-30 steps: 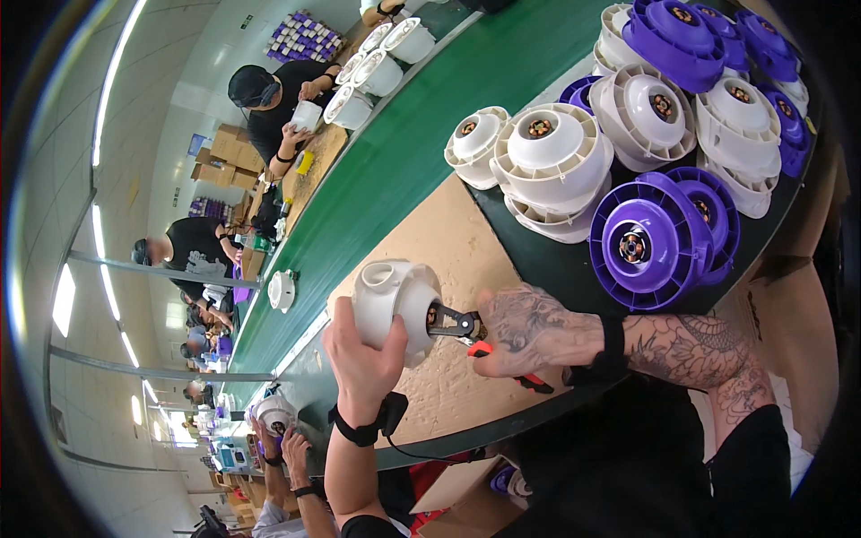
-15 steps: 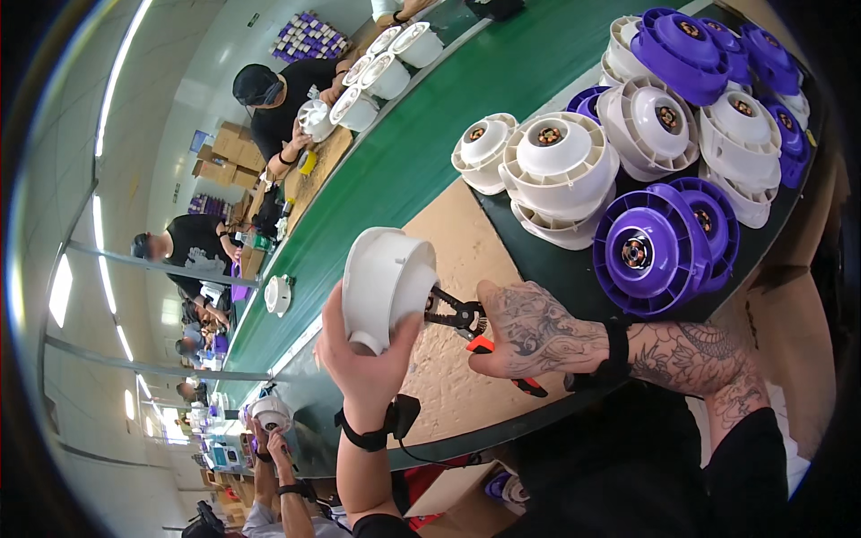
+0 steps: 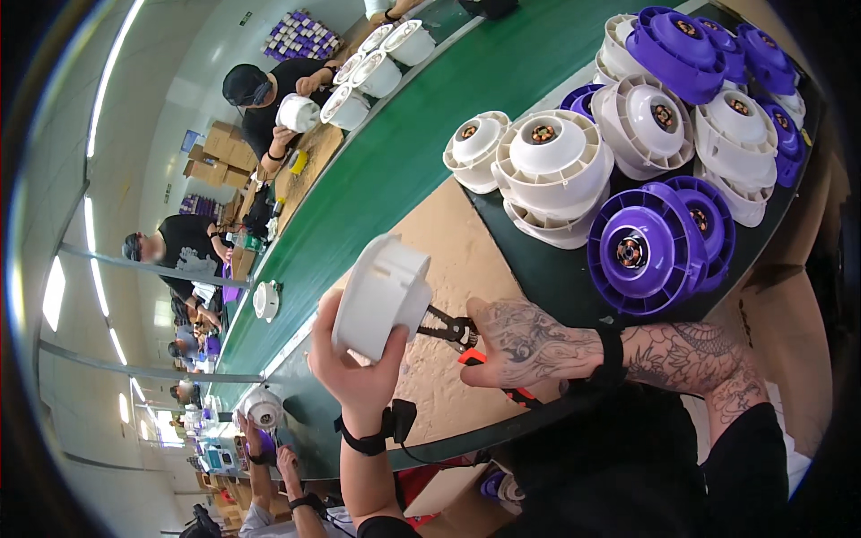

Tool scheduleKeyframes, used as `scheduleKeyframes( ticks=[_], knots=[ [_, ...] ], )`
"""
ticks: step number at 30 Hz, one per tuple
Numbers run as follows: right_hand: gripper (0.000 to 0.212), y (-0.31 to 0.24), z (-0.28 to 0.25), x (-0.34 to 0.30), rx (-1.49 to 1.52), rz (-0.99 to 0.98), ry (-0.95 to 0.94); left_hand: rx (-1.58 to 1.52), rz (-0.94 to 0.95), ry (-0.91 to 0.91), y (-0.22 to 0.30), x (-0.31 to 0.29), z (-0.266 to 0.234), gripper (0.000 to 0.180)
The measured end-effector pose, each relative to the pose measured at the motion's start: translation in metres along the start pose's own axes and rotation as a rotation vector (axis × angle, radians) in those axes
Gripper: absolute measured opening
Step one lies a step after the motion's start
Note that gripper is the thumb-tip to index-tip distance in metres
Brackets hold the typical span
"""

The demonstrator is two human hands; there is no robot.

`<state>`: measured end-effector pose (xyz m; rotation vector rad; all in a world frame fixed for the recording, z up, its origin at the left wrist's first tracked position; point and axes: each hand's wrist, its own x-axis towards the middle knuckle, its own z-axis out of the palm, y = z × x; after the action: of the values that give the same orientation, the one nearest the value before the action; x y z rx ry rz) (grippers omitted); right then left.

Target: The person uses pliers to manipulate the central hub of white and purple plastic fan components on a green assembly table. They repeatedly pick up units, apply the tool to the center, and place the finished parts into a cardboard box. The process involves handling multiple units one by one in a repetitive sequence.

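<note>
In my left hand [image 3: 357,381] is a white round plastic housing [image 3: 381,291], tilted on its side, with fingers behind it and the thumb along its near side. My right hand [image 3: 538,345] is closed round the red and black handles of a pair of wire-stripper pliers [image 3: 451,330]. The dark jaws point left and reach the housing's right side, where the housing hides their tips. Whether the jaws grip anything cannot be made out. Both hands are above a brown cardboard sheet [image 3: 462,247] on the bench.
White motor housings [image 3: 552,157] and purple ones [image 3: 641,242] are piled at the right. Beyond the cardboard runs a green conveyor belt [image 3: 386,179], carrying one white housing [image 3: 266,300]. Across it a co-worker [image 3: 260,99] handles another; at lower left another person's hands [image 3: 260,439] hold one.
The housing in my left hand has turned, showing more of its outer side, and sits slightly lower. My right hand and the pliers have shifted a little left and down with it.
</note>
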<state>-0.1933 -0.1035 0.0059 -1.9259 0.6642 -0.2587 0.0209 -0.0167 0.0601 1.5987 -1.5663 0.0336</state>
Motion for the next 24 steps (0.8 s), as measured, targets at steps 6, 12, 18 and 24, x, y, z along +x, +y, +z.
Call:
scheduleKeyframes(
  ticks=[6,12,18,24],
  knots=[
    [0.034,0.014,0.0,0.011,0.98,0.002,-0.532,-0.276,0.024,0.175,-0.039,-0.031,0.01,0.062],
    [0.034,0.004,0.001,0.008,0.586,0.141,-0.261,-0.212,0.02,0.043,-0.04,-0.017,0.012,0.087],
    [0.05,0.003,0.005,0.008,0.233,0.15,-0.132,0.139,-0.037,-0.146,-0.019,0.007,-0.001,0.088],
    [0.031,0.015,0.013,0.01,1.055,0.196,-0.498,-0.25,-0.222,0.177,-0.031,-0.035,0.023,0.053]
  ],
)
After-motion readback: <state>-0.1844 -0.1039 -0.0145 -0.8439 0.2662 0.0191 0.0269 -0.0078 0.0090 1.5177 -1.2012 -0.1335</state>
